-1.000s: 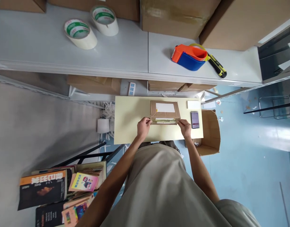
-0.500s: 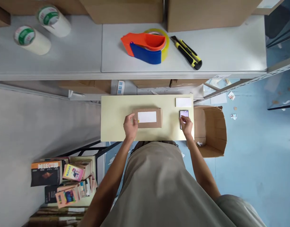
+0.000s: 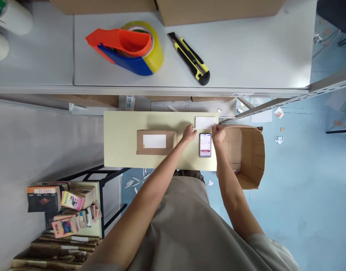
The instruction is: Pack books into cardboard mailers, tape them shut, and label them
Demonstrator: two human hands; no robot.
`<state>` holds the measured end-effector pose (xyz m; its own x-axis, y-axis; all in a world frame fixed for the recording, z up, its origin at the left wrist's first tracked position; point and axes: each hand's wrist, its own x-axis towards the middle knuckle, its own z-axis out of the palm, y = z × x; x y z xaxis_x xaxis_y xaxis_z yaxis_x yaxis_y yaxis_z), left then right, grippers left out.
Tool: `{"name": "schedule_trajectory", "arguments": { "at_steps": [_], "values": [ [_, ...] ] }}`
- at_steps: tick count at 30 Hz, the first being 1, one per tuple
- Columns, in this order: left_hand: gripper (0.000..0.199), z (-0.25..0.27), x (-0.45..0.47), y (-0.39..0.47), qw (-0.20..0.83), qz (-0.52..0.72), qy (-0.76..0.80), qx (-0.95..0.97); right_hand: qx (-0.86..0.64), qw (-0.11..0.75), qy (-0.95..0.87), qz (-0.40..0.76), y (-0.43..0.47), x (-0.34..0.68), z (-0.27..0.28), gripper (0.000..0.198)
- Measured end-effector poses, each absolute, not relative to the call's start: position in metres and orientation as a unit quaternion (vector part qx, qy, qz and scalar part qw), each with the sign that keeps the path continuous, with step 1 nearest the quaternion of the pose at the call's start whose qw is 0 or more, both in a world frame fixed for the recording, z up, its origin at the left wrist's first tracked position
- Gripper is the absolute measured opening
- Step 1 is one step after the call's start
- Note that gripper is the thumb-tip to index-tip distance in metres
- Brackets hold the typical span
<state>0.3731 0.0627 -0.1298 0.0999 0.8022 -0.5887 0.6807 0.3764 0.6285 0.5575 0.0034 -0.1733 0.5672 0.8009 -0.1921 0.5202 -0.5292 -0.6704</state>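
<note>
A white rectangular slip (image 3: pixel 205 122) lies at the table's back right. My right hand (image 3: pixel 218 134) is at its lower right corner, fingers pinched together on the edge. My left hand (image 3: pixel 189 134) is beside the slip's left edge, fingers curled with a gap between thumb and forefinger, and nothing visible in it. Between my wrists a phone (image 3: pixel 205 145) lies face up, its screen lit. Left of my left hand is a closed cardboard box (image 3: pixel 154 149) with a white label (image 3: pixel 154 141) on top; my left forearm passes over its right end.
The pale yellow table (image 3: pixel 120 150) stands below a grey shelf (image 3: pixel 246 60) holding a tape dispenser (image 3: pixel 127 47) and a utility knife (image 3: pixel 189 58). An open carton (image 3: pixel 252 158) is at the table's right, and books (image 3: pixel 45 199) are stacked at lower left.
My right hand has left the phone and moved up to the slip's corner. My left hand has moved right, from the box to the slip's left side. The view has shifted right.
</note>
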Motion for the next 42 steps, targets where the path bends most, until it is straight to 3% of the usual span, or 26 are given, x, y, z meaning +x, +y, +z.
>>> {"name": "schedule_trajectory", "arguments": {
  "at_steps": [4,13,32,42],
  "values": [
    [0.016,-0.145,0.381,0.071,0.484,0.058,0.668,0.562,-0.847,0.271,-0.368,0.271,0.003,0.555,-0.177,0.035],
    [0.039,-0.154,0.385,0.054,0.433,0.107,0.678,0.584,-0.858,0.259,-0.349,0.273,0.003,0.55,-0.168,0.033],
    [0.03,-0.148,0.39,0.064,0.442,0.082,0.72,0.529,-0.863,0.269,-0.336,0.265,0.011,0.554,-0.157,0.039],
    [0.034,-0.134,0.392,0.058,0.446,0.098,0.711,0.535,-0.869,0.251,-0.326,0.275,0.009,0.556,-0.167,0.027]
  ]
}}
